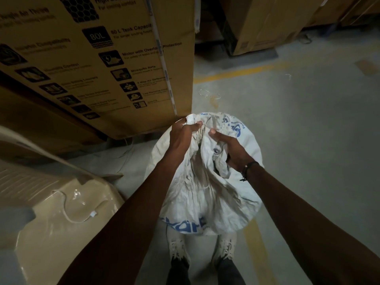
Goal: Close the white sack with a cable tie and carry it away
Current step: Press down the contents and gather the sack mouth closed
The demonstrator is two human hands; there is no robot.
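A full white sack point(207, 194) with blue print stands on the floor right in front of my feet. Its mouth is bunched into crumpled folds at the top, and a metal eyelet point(216, 150) shows between my hands. My left hand point(184, 133) grips the gathered fabric on the left side of the mouth. My right hand point(230, 150) clutches the folds on the right, a dark band on its wrist. I see no cable tie in either hand. Thin pale loops point(207, 94), perhaps ties, lie on the floor beyond the sack.
A tall printed cardboard carton point(98, 64) stands close on the left, touching the sack's far-left edge. A beige plastic-wrapped appliance point(51, 202) lies at the lower left. More cartons point(273, 23) stand at the back. The grey floor point(308, 120) with yellow lines stretches to the right.
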